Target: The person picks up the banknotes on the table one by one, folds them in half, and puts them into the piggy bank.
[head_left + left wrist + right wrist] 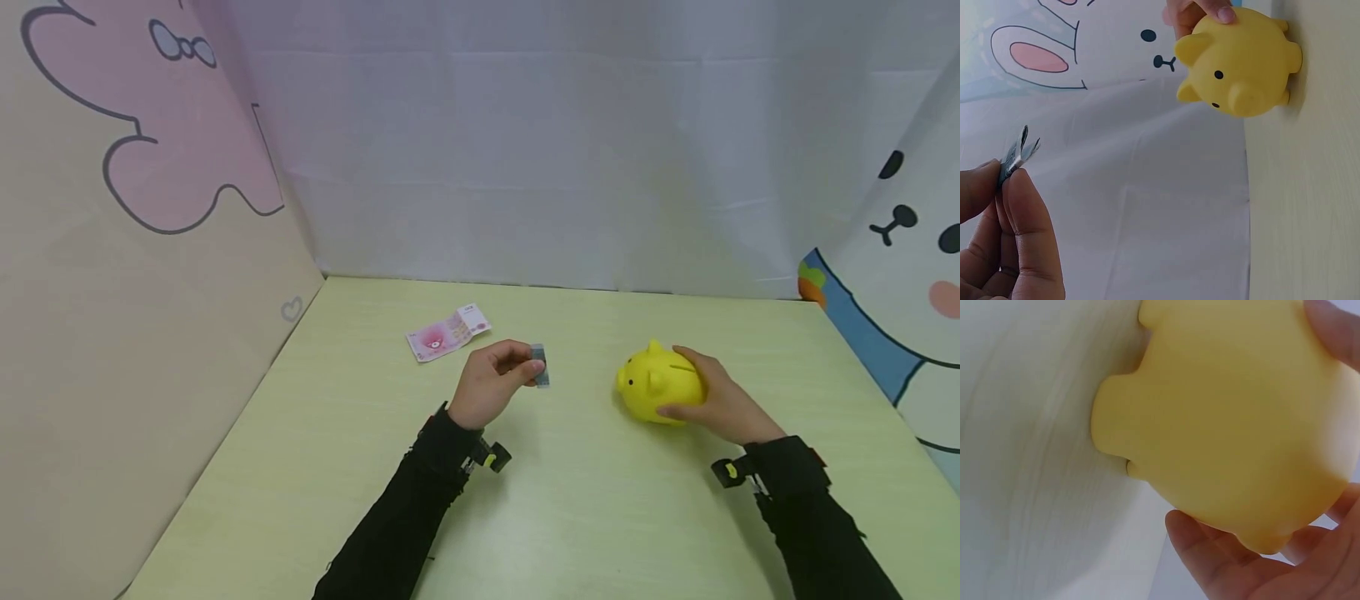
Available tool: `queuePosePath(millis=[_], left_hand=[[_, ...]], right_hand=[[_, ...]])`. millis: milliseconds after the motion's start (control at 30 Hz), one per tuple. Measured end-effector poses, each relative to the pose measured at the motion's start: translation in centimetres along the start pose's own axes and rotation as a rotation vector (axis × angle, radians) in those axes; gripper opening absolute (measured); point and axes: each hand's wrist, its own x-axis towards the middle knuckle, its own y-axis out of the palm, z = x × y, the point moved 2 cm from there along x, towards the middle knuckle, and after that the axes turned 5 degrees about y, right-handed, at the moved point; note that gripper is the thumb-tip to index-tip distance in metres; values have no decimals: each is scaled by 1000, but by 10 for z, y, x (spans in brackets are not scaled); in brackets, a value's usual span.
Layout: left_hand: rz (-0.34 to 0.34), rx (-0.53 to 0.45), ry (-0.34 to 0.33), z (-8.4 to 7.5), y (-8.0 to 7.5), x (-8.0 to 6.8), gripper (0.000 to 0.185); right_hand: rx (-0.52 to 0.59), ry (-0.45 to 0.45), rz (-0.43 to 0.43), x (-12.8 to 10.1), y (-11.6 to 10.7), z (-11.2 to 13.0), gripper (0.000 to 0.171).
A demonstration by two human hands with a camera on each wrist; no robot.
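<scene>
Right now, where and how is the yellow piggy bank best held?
Probably round the rear half of the yellow piggy bank, coming from behind, as the right hand holds it: it's upright, snout facing away from that hand, and its rounded sides suit a spread grip that leaves the top slot visible.

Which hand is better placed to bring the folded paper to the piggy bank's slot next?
Probably the left hand: it pinches the folded paper clear of the table, while the right hand is occupied holding the piggy bank.
</scene>
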Motion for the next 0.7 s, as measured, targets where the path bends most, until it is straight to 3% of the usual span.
queuePosePath(millis=[333, 700], left_hand=[[-8, 22, -5, -1, 0, 0, 17], [4, 22, -11, 1, 1, 0, 17]], right_hand=[[14, -94, -21, 4, 22, 19, 98], [17, -133, -49, 4, 37, 38, 96]])
